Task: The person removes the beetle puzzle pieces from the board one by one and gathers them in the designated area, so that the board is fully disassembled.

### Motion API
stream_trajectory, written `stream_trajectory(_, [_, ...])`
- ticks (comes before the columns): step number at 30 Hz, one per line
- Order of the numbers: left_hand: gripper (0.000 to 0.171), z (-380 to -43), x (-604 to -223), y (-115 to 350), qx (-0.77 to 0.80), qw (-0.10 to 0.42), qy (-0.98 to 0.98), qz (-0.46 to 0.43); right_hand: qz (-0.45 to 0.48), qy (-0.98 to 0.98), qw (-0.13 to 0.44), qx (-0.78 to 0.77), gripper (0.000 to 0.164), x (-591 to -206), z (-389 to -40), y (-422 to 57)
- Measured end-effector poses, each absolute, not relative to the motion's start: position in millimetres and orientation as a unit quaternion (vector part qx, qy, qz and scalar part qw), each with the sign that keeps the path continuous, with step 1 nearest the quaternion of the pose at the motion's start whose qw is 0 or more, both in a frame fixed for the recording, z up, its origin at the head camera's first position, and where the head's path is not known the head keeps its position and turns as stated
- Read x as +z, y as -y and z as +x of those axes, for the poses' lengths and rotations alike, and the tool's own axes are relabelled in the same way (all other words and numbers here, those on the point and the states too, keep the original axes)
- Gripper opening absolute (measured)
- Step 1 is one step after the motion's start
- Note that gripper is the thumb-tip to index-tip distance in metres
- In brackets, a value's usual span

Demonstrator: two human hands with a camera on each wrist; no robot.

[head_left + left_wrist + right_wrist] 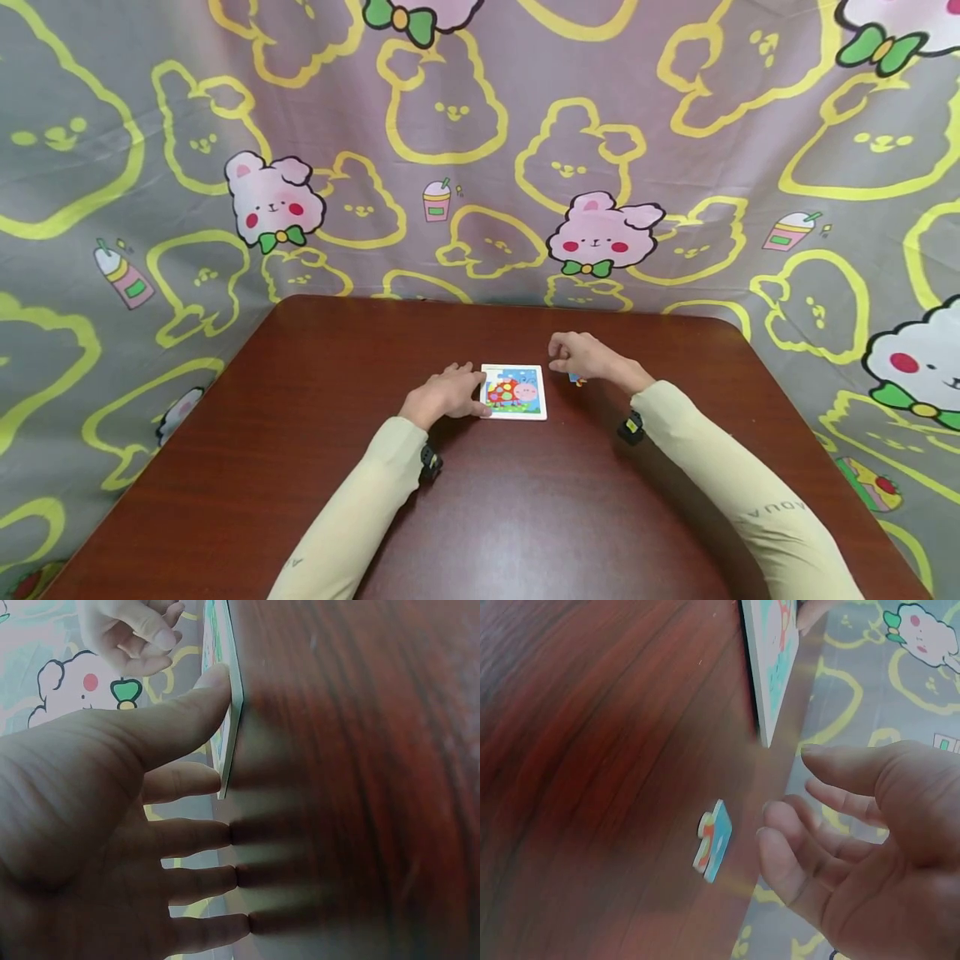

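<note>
A white-framed jigsaw puzzle board with a ladybug picture lies flat on the table; pale patches show at its upper left. My left hand rests at the board's left edge. In the left wrist view, its thumb lies on the board's edge, and the other fingers extend straight down beside it. To the right of the board, my right hand hovers with loosely bent fingers and nothing between them. A blue puzzle piece with red and yellow parts lies on the table near its fingertips, partly hidden by the hand in the head view.
The brown wooden table has a glossy surface. Behind it and along its sides hangs a grey curtain printed with yellow outlines and white bunnies. A dark wrist camera sits on the right wrist.
</note>
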State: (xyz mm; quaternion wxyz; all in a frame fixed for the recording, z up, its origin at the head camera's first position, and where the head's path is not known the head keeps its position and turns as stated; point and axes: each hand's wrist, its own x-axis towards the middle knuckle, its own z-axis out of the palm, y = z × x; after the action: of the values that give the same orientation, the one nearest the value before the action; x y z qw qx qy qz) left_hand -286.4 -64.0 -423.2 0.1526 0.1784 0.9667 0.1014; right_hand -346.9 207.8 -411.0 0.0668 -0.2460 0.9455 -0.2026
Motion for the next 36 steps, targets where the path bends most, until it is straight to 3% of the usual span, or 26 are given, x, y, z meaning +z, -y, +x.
stream_trajectory(6, [0.074,-287.9,-421.4,63.6,0.101,0.156,-0.966,0.179,-0.266,-0.939,0.056,-0.210,0.024,-409.7,-347.3,-197.6])
stream_trajectory(18, [0.074,-287.6,-421.0,61.3,0.106,0.156,-0.967,0.174,-0.260,-0.937,0.087,-0.218,0.031,-409.7,-346.8,-176.5])
stream_trajectory(36, [0.073,-288.9,-419.0,59.8,0.093,0.157,-0.968,0.174,-0.284,-0.936,0.096,-0.185,0.025,-420.7,-346.5,-161.3])
